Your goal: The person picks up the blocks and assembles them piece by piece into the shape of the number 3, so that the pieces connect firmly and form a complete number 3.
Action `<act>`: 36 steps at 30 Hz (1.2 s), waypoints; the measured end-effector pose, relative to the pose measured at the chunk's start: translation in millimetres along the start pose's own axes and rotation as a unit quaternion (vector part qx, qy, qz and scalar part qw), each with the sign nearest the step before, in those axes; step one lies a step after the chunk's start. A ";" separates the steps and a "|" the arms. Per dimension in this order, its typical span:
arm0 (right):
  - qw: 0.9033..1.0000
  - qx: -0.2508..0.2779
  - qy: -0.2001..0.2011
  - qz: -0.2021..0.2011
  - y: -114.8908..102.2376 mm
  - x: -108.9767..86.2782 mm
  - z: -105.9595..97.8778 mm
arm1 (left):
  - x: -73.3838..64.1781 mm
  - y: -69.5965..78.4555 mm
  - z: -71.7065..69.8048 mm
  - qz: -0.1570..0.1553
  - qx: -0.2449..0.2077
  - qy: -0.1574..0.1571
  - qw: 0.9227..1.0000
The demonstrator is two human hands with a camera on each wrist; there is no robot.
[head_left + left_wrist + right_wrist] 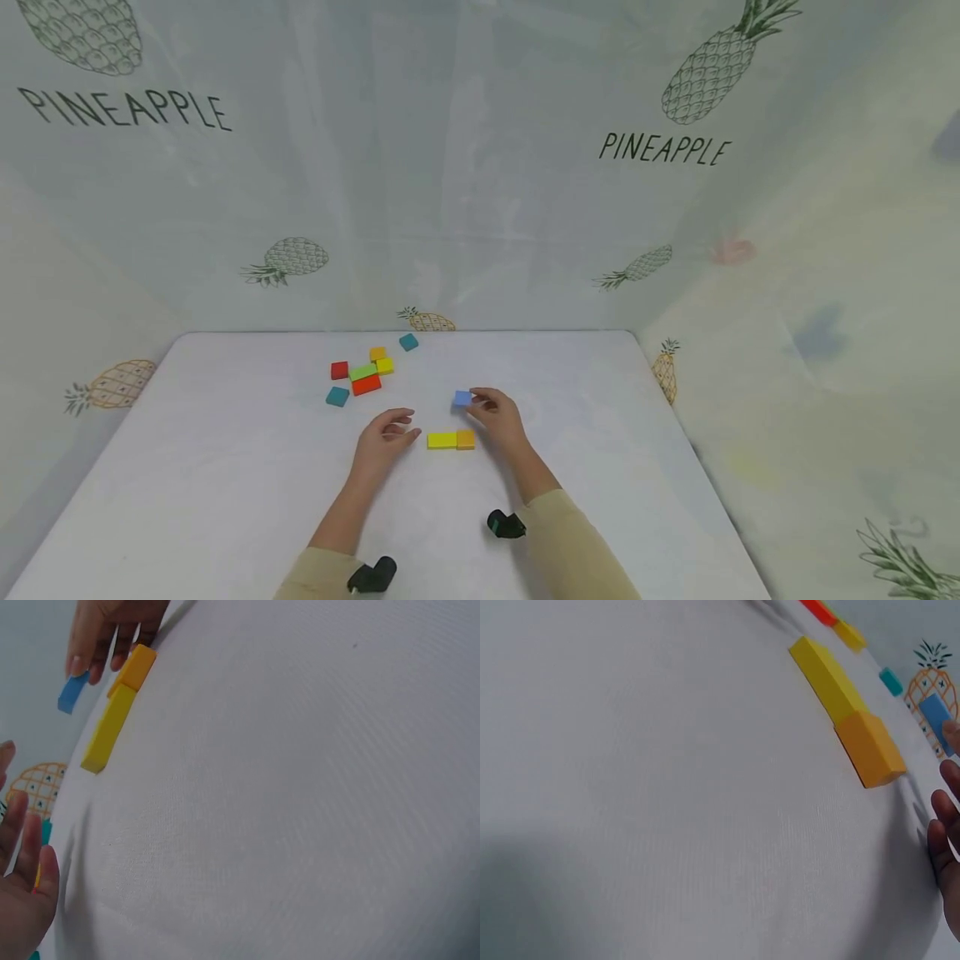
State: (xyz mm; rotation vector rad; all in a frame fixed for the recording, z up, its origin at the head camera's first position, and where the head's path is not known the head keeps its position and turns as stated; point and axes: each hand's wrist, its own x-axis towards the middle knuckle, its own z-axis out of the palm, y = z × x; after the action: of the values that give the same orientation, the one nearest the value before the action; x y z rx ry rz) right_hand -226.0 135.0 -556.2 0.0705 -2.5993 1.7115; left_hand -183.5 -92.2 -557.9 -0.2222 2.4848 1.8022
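Note:
My right hand [501,419] pinches a blue block [462,398] between thumb and fingertips, above the white table. Just nearer to me, a long yellow block [442,440] and a short orange block [466,439] lie end to end in a row. In the right wrist view the orange block [870,748] stands right against the yellow block [828,679]. To the left of the row, my left hand [384,443] holds nothing, its fingers loosely bent and apart. The blue block [73,693] also shows in the left wrist view, at the other hand's fingertips.
Further back on the left lies a loose group: a red block [340,370], an orange-red block [367,384], a green block [363,372], a yellow block [385,366] and an orange block [378,353]. Teal blocks [337,397] lie on either side. Pineapple-print curtains hang around the table [225,483].

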 end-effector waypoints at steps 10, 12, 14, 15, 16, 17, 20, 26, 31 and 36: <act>1.000 0.003 -0.003 0.000 16.9 -13.9 -10.5 | -4.0 1.7 12.1 -0.009 0.018 -0.014 1.000; 1.000 0.004 -0.008 -0.003 20.8 -14.5 -10.9 | -4.2 0.9 12.7 -0.006 0.024 -0.016 1.000; 1.000 -0.001 -0.011 -0.008 23.2 -14.7 -11.1 | -3.8 -0.9 12.8 0.001 0.036 -0.019 0.999; 1.000 -0.005 -0.011 -0.013 24.1 -14.6 -11.2 | -3.5 -2.2 12.8 0.006 0.043 -0.021 0.999; 1.000 -0.008 -0.012 -0.018 24.8 -14.7 -11.2 | -3.0 -3.3 12.5 0.010 0.049 -0.024 0.998; 1.000 -0.011 -0.013 -0.022 25.4 -14.6 -11.1 | -2.4 -4.6 12.2 0.016 0.058 -0.026 0.998; 0.999 -0.021 -0.012 -0.032 26.8 -14.4 -10.5 | -0.6 -7.9 10.9 0.031 0.079 -0.036 0.996; 0.998 -0.038 -0.015 -0.048 29.3 -14.4 -9.3 | 0.8 -8.8 8.5 0.053 0.118 -0.047 0.991; 0.996 -0.067 -0.020 -0.055 29.4 -15.0 -10.2 | 0.1 -8.0 8.4 0.055 0.129 -0.048 0.989; 0.994 -0.094 -0.025 -0.054 28.5 -15.2 -12.4 | 0.4 -10.2 10.2 0.055 0.132 -0.049 0.988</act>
State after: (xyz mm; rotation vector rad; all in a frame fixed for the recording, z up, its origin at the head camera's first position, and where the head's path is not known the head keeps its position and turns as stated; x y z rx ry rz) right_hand -212.3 157.9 -578.2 0.2464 -2.7233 1.4424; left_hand -182.6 -85.6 -570.7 0.0185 2.6748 1.4550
